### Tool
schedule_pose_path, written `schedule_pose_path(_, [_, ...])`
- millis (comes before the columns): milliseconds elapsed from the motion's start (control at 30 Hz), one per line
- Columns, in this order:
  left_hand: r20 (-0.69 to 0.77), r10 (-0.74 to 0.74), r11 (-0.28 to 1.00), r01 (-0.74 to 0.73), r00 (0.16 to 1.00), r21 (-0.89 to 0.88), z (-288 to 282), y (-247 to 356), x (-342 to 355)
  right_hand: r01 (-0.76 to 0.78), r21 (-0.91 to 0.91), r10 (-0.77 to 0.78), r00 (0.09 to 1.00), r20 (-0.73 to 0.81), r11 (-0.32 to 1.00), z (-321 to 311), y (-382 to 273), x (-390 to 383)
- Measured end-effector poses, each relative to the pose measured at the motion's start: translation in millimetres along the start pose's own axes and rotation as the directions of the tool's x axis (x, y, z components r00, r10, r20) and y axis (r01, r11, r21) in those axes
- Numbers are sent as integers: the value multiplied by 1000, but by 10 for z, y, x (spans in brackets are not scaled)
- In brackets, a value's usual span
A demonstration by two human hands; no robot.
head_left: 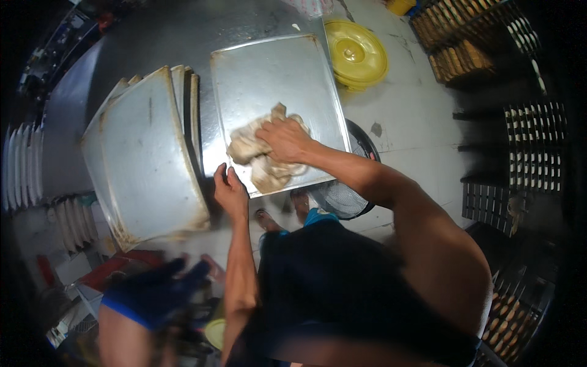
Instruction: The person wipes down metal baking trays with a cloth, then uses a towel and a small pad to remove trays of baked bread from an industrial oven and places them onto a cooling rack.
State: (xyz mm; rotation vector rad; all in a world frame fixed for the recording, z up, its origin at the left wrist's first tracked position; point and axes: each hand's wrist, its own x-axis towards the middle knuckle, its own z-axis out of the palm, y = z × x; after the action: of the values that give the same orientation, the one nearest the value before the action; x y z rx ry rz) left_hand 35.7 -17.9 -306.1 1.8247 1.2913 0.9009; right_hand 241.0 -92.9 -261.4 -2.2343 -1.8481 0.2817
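A flat metal baking tray (pixel 272 76) with a browned rim lies on the steel table, its near edge close to the table's front. My right hand (pixel 284 139) is closed over a bunched, stained cream cloth (pixel 252 150) and presses it on the tray's near half. At the tray's near left corner is my left hand (pixel 231 191), its visible fingers slightly apart and stretched along the rim. To its left leans a stack of similar trays (pixel 143 156), fanned unevenly and browned along the edges.
A yellow lidded tub (pixel 354 54) stands on the floor right of the table (pixel 257 23). Below the table's right front edge is a black-rimmed mesh basket (pixel 345 199). Racks (pixel 535 147) with rows of baked pieces line the right. Another person (pixel 153 293) is at lower left, blurred.
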Motion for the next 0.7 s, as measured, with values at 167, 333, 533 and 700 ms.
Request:
schedule_pose_path(167, [472,61,970,-164,880,181,-482,511,625,-298,759,478,878,-20,578,-472,596,-505])
schedule_pose_path(333, [639,67,938,170,767,-303,-1061,2250,1175,-224,846,815,469,-342,484,-1733,593,-931])
schedule_pose_path(533, [729,519,623,-781,447,35,-807,2751,101,410,747,762,167,-625,523,-2326,805,-1352])
schedule_pose_path(700, [787,376,743,-667,489,60,-428,1581,-724,-433,489,642,632,-435,757,-1392,1228,-873])
